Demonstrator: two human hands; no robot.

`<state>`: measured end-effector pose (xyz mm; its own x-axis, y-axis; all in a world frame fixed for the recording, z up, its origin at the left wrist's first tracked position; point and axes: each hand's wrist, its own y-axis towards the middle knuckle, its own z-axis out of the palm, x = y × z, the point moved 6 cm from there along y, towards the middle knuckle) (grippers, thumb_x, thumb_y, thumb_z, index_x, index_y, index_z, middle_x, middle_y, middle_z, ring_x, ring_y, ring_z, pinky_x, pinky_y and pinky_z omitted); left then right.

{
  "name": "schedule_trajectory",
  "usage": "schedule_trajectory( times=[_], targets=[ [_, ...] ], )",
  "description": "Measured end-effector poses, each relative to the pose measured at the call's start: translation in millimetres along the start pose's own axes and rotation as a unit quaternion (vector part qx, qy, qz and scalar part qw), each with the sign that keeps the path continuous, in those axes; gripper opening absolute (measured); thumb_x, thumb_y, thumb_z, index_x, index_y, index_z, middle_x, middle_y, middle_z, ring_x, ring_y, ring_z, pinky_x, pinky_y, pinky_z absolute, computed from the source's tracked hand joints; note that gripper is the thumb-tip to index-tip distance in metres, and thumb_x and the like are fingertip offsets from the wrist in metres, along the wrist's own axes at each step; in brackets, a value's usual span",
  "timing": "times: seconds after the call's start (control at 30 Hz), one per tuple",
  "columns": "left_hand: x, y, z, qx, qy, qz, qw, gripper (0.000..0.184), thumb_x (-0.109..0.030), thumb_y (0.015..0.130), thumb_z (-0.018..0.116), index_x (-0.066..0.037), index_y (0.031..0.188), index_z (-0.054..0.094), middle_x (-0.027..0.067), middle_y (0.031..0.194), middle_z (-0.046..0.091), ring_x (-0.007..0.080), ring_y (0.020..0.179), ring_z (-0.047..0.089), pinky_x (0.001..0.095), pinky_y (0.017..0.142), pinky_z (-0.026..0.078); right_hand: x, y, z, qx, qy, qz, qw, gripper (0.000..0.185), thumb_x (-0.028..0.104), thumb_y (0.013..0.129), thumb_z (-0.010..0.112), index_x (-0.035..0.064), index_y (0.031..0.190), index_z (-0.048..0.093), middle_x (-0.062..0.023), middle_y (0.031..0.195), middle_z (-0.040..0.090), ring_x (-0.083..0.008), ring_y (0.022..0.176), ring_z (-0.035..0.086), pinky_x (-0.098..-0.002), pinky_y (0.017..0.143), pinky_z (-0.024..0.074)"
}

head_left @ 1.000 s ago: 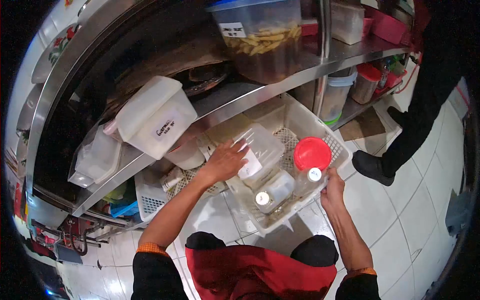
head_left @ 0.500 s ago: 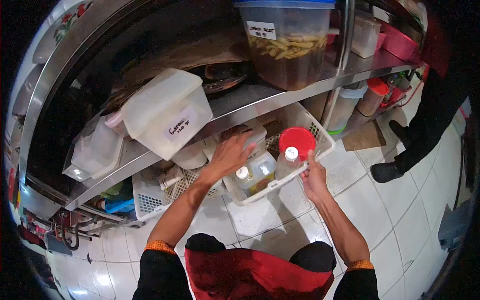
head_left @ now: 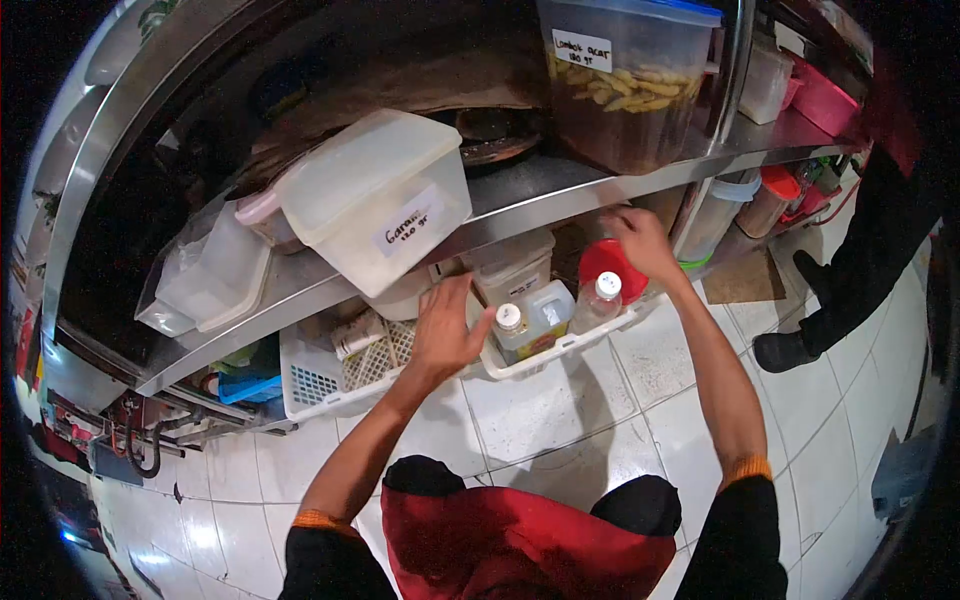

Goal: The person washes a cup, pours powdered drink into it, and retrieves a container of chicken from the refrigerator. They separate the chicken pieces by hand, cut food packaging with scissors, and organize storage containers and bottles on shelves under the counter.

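A white plastic basket (head_left: 545,358) sits low, partly under the metal shelf. In it are a translucent jug (head_left: 548,312) with a white cap, a clear bottle (head_left: 594,312) with a white cap, a red-lidded container (head_left: 612,262) and a labelled white tub (head_left: 518,278). My left hand (head_left: 443,325) is at the basket's left end, fingers spread and thumb apart, holding nothing visible. Over the basket's far right side, beside the red lid, is my right hand (head_left: 642,240). Its fingers are bent and blurred, so their grip cannot be made out.
Above, the steel shelf (head_left: 560,205) carries a tub labelled "Garam" (head_left: 375,200) and a large container of chillies (head_left: 630,110). A second white basket (head_left: 312,385) stands left. Another person's leg (head_left: 860,265) is at the right on the tiled floor (head_left: 560,420).
The basket now sits further under the shelf. My right hand has left its front rim and moved up past the red lid. My left hand has moved off the contents to the left end.
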<state>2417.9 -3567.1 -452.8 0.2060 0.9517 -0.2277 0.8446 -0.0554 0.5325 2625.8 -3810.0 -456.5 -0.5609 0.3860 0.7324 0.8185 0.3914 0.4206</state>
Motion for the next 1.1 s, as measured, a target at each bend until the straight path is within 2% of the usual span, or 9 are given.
schedule_trajectory(
  times=[0.13, 0.2, 0.33, 0.6, 0.7, 0.77, 0.87, 1.03, 1.1],
  targets=[
    [26, 36, 35, 0.148, 0.027, -0.089, 0.985, 0.069, -0.046, 0.082, 0.061, -0.004, 0.133, 0.042, 0.0269, 0.122, 0.052, 0.0411, 0.115, 0.049, 0.0464, 0.097, 0.038, -39, 45, 81, 0.153, -0.191, 0.030, 0.969, 0.049, 0.041, 0.088, 0.053, 0.0043, 0.120, 0.057, -0.0193, 0.125, 0.055, -0.0304, 0.117, 0.051, -0.0399, 0.100, 0.0370],
    [37, 46, 43, 0.215, 0.024, -0.118, 0.969, 0.069, -0.050, 0.084, 0.058, -0.009, 0.136, 0.041, 0.0284, 0.123, 0.052, 0.0414, 0.114, 0.052, 0.0453, 0.096, 0.041, -33, 49, 101, 0.084, -0.162, -0.139, 0.973, 0.047, 0.044, 0.089, 0.045, 0.0094, 0.117, 0.061, -0.0187, 0.125, 0.055, -0.0317, 0.119, 0.051, -0.0416, 0.100, 0.0392],
    [51, 33, 49, 0.193, -0.023, -0.129, 0.973, 0.059, -0.044, 0.084, 0.059, -0.009, 0.130, 0.049, 0.0257, 0.125, 0.052, 0.0398, 0.116, 0.049, 0.0455, 0.098, 0.038, -5, 46, 103, 0.387, -0.167, 0.003, 0.907, 0.052, 0.044, 0.087, 0.051, 0.0118, 0.128, 0.052, -0.0151, 0.136, 0.047, -0.0303, 0.124, 0.045, -0.0394, 0.105, 0.0344],
    [28, 31, 22, 0.138, 0.059, -0.082, 0.985, 0.040, -0.034, 0.083, 0.063, -0.001, 0.107, 0.061, 0.0175, 0.105, 0.063, 0.0357, 0.097, 0.059, 0.0440, 0.085, 0.047, -22, 39, 108, 0.284, -0.142, 0.046, 0.947, 0.077, 0.060, 0.078, 0.060, 0.0123, 0.136, 0.042, -0.0135, 0.142, 0.039, -0.0271, 0.132, 0.033, -0.0359, 0.110, 0.0266],
    [-12, -20, -31, -0.002, -0.066, 0.132, 0.989, 0.027, -0.021, 0.080, 0.067, -0.005, 0.101, 0.062, 0.0116, 0.089, 0.064, 0.0286, 0.081, 0.063, 0.0407, 0.071, 0.051, -40, 41, 89, 0.279, -0.058, 0.109, 0.952, 0.074, 0.048, 0.085, 0.053, 0.0116, 0.144, 0.027, -0.0136, 0.150, 0.025, -0.0249, 0.139, 0.020, -0.0322, 0.114, 0.0170],
    [-76, -34, -123, -0.239, 0.062, 0.318, 0.916, 0.034, -0.021, 0.069, 0.076, -0.010, 0.098, 0.063, 0.0087, 0.085, 0.059, 0.0233, 0.069, 0.056, 0.0345, 0.062, 0.048, -2, 17, 37, 0.265, -0.010, 0.179, 0.948, 0.047, 0.045, 0.090, 0.052, 0.0023, 0.105, 0.062, -0.0152, 0.105, 0.063, -0.0232, 0.100, 0.057, -0.0351, 0.091, 0.0417],
    [-55, -3, -181, -0.276, 0.132, 0.260, 0.916, 0.045, -0.022, 0.066, 0.078, -0.009, 0.104, 0.058, 0.0114, 0.096, 0.056, 0.0289, 0.083, 0.054, 0.0388, 0.072, 0.047, 67, -16, -5, 0.312, 0.016, 0.042, 0.949, 0.040, 0.039, 0.095, 0.050, 0.0053, 0.078, 0.060, 0.0041, 0.066, 0.050, -0.0050, 0.064, 0.043, -0.0230, 0.058, 0.0375],
    [-23, 12, -193, -0.262, 0.060, 0.225, 0.936, 0.062, -0.023, 0.061, 0.082, -0.008, 0.113, 0.049, 0.0159, 0.115, 0.052, 0.0382, 0.106, 0.049, 0.0461, 0.087, 0.044, 144, -54, -14, 0.215, 0.245, 0.072, 0.943, 0.042, 0.048, 0.096, 0.043, 0.0078, 0.089, 0.055, 0.0071, 0.067, 0.044, -0.0030, 0.063, 0.039, -0.0198, 0.055, 0.0343],
    [-61, -7, -199, -0.251, 0.032, 0.225, 0.941, 0.070, -0.023, 0.060, 0.083, -0.007, 0.116, 0.046, 0.0177, 0.123, 0.050, 0.0419, 0.115, 0.047, 0.0489, 0.093, 0.043, 137, -74, -10, 0.244, 0.493, 0.071, 0.832, 0.055, 0.056, 0.095, 0.033, 0.0062, 0.104, 0.054, 0.0030, 0.080, 0.051, -0.0056, 0.068, 0.045, -0.0212, 0.059, 0.0386]
  ],
)
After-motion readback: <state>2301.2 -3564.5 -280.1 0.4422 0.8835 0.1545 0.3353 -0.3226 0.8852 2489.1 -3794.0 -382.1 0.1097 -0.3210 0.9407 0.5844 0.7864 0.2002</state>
